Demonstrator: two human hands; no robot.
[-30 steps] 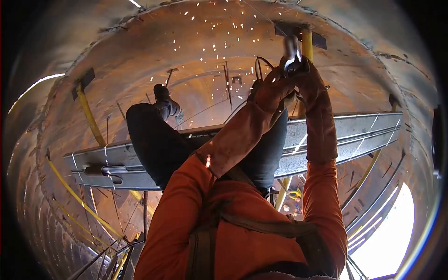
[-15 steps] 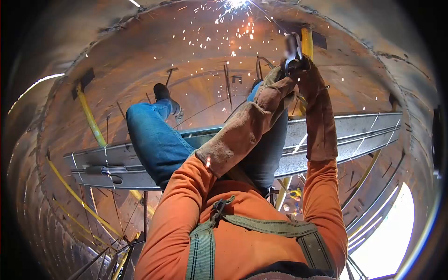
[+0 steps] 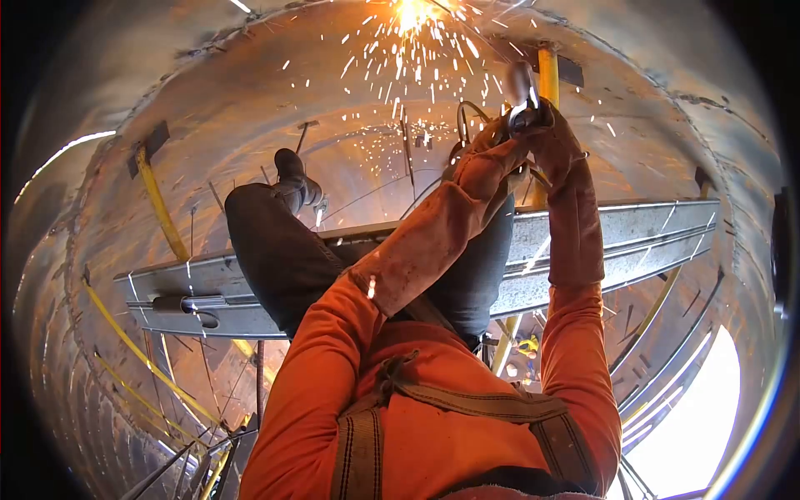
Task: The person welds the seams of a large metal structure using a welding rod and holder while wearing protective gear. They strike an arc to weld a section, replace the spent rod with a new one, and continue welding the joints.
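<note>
Both my hands meet high and right of centre, in long brown leather welding gloves. My left hand (image 3: pixel 493 137) reaches across from the left and is closed beside my right hand (image 3: pixel 552 129). Together they are closed round the lower end of a welding electrode holder (image 3: pixel 518 82); the individual fingers are mostly hidden. From the holder a thin electrode (image 3: pixel 477 35) slants up and left toward a bright orange arc (image 3: pixel 417 15) at the curved steel wall. Sparks scatter below the arc. A dark cable (image 3: pixel 462 112) loops just left of my gloves.
A metal plank (image 3: pixel 600 246) crosses under my legs (image 3: pixel 279 250). Yellow struts (image 3: pixel 158 200) and thin rods stand around it. Below, through the gaps, lie more bars and a small yellow-clad figure (image 3: pixel 528 345). A bright opening (image 3: pixel 696 417) lies lower right. Harness straps (image 3: pixel 467 404) cross my chest.
The arc's glare has turned from blue-white to orange, and the sparks are denser and spread wider. My hands and the holder have barely moved.
</note>
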